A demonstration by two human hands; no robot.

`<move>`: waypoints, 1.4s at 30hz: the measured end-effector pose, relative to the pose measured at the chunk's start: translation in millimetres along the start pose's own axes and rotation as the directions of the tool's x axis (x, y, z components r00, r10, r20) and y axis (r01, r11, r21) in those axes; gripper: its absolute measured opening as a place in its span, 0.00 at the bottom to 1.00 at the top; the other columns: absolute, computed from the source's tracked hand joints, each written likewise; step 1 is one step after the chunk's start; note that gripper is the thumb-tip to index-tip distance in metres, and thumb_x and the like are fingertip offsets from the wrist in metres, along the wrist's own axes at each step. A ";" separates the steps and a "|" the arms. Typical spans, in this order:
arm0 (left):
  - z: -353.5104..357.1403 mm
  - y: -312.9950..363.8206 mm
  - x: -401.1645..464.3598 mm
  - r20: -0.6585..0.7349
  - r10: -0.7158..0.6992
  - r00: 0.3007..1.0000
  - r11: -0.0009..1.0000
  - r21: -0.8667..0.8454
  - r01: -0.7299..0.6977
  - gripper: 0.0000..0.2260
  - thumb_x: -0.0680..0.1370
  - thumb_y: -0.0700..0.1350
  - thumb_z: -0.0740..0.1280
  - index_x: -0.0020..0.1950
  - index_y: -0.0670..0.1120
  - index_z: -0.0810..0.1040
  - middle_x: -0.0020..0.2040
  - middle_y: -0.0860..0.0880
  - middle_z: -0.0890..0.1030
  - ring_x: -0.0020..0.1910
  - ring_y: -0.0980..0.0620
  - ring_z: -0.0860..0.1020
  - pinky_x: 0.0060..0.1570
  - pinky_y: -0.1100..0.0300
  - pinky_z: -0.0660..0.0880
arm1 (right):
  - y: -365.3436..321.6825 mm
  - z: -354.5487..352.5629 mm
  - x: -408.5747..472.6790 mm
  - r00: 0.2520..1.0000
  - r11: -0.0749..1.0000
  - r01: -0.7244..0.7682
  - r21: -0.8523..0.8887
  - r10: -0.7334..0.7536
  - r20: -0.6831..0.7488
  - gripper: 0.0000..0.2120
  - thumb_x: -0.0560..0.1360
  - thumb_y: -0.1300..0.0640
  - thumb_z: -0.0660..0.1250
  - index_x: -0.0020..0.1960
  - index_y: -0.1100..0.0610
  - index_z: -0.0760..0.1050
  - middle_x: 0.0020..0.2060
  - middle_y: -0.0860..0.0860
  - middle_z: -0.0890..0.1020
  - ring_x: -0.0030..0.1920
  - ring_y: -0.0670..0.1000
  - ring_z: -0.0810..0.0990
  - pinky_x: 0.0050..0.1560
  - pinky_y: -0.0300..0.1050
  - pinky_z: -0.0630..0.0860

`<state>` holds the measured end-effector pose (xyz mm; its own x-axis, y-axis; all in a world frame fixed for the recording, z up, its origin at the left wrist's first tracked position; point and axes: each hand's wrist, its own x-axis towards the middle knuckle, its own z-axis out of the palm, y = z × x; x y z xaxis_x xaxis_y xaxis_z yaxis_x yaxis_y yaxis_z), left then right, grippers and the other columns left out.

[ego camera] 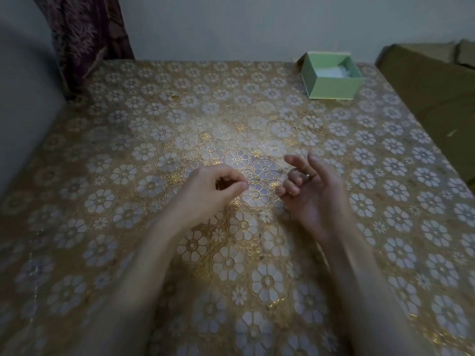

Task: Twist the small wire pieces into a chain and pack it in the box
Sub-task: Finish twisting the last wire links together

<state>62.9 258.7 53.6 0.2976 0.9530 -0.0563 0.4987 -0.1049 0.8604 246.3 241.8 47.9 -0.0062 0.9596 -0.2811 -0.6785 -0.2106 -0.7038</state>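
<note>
- The left hand [218, 186] hovers near the middle of the worktop [108, 155], its fingers [240, 185] curled inward with thumb and forefinger tips brought close together, as if pinching something very small; whatever sits between them is too fine and dim to make out.
- The right hand [305, 186] is just beside it, palm turned up and inward, the forefinger and thumb raised and apart, the other fingers loosely bent. Something small and shiny shows at the bent fingers, but I cannot tell whether it is a ring or a bit of wire.
- No wire pieces and no chain can be picked out anywhere on the patterned cloth; the busy gold pattern and the low light would hide thin wire easily.
- The box [331, 77], pale green and open with no lid on it, stands at the far right corner of the worktop, well apart from both hands. Something pale lies inside it, too blurred to name; no chain is visible in it.
- Judging from this, the twisting is either at its very start or in progress between the fingertips, and I cannot say how many links exist.
- Packing looks undone: neither hand is near the box, so the chain has yet to be carried to that corner and laid in.
</note>
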 end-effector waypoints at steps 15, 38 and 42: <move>3.9 -8.5 10.7 -0.083 0.076 0.994 0.984 -0.153 -0.088 0.07 0.68 0.54 0.66 0.38 0.53 0.80 0.30 0.49 0.73 0.27 0.60 0.67 0.28 0.71 0.65 | 14.7 -4.4 6.1 0.949 0.426 0.314 -0.848 -0.167 0.268 0.04 0.72 0.58 0.71 0.43 0.50 0.83 0.41 0.47 0.83 0.40 0.44 0.79 0.36 0.38 0.72; -8.5 -23.7 9.7 -0.075 0.051 0.996 0.978 -0.199 -0.065 0.07 0.68 0.47 0.67 0.43 0.50 0.82 0.37 0.53 0.84 0.34 0.56 0.81 0.39 0.69 0.76 | 7.2 -6.9 2.9 0.974 0.729 0.197 -0.656 -0.220 0.048 0.08 0.75 0.66 0.65 0.38 0.58 0.76 0.28 0.52 0.76 0.21 0.41 0.71 0.24 0.28 0.64; -7.4 -23.8 7.2 -0.110 0.066 0.992 0.973 -0.212 -0.088 0.08 0.68 0.47 0.66 0.45 0.49 0.81 0.40 0.53 0.85 0.34 0.55 0.81 0.39 0.70 0.76 | 8.0 -6.2 2.8 0.973 0.731 0.200 -0.652 -0.224 0.047 0.08 0.75 0.66 0.65 0.38 0.58 0.76 0.29 0.53 0.75 0.21 0.41 0.71 0.24 0.27 0.65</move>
<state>47.1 270.2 36.5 0.2386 0.9695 0.0561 0.2869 -0.1255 0.9497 245.5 241.7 37.5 0.1114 0.9902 -0.0847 -0.0184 -0.0832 -0.9964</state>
